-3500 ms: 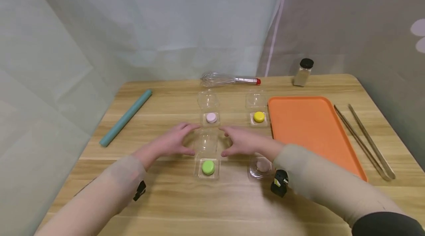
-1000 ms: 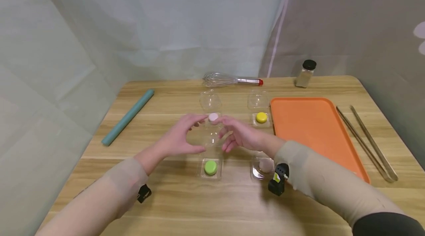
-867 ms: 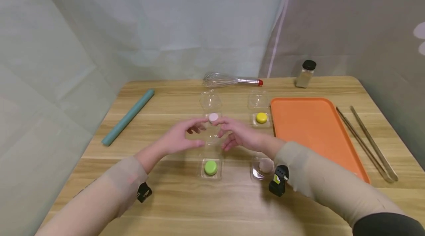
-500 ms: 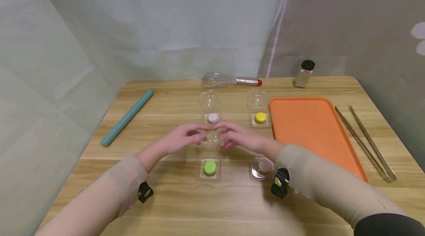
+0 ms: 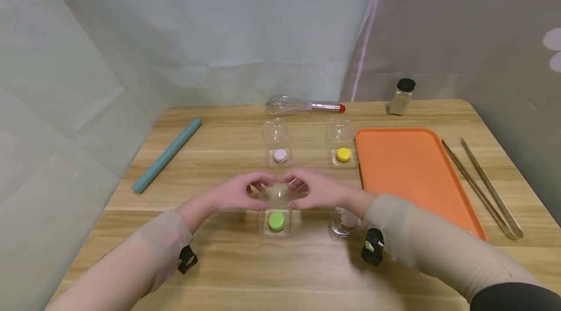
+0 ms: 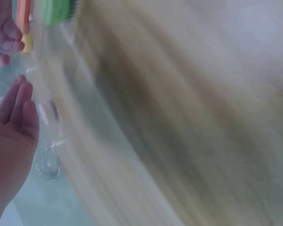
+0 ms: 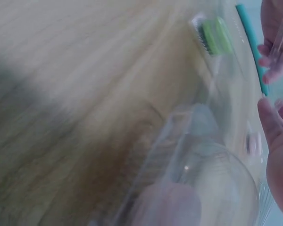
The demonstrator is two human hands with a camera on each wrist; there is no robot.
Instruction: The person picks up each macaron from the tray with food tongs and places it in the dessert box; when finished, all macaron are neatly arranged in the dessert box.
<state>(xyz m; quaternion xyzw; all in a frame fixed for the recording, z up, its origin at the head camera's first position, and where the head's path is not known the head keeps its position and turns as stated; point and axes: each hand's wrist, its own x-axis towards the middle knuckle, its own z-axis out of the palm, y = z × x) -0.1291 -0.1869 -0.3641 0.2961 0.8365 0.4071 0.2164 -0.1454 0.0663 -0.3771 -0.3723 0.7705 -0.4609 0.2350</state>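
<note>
Under both your hands is the big wooden table (image 5: 236, 274), and the orange tray (image 5: 405, 165) lies right of your right hand (image 5: 317, 189). Past the tray, farther right, are the long metal tongs (image 5: 490, 187). The blue-green stick (image 5: 167, 155) is well left of your left hand (image 5: 238, 192), and the whisk (image 5: 304, 106) is far ahead of both hands. Your hands face each other, fingers loosely bent and thumbs held away from them, one on each side of a clear box's lid (image 5: 278, 196); you cannot tell if they touch it. The bottom of that clear box (image 5: 265, 229) sits between your hands, a bit nearer to you. The jar (image 5: 400, 99) is far ahead and right of your right hand. Smallest are the round cookies: the green cookie (image 5: 277, 221) in that box, the pink cookie (image 5: 280, 155) and yellow cookie (image 5: 344, 155) ahead of your hands
</note>
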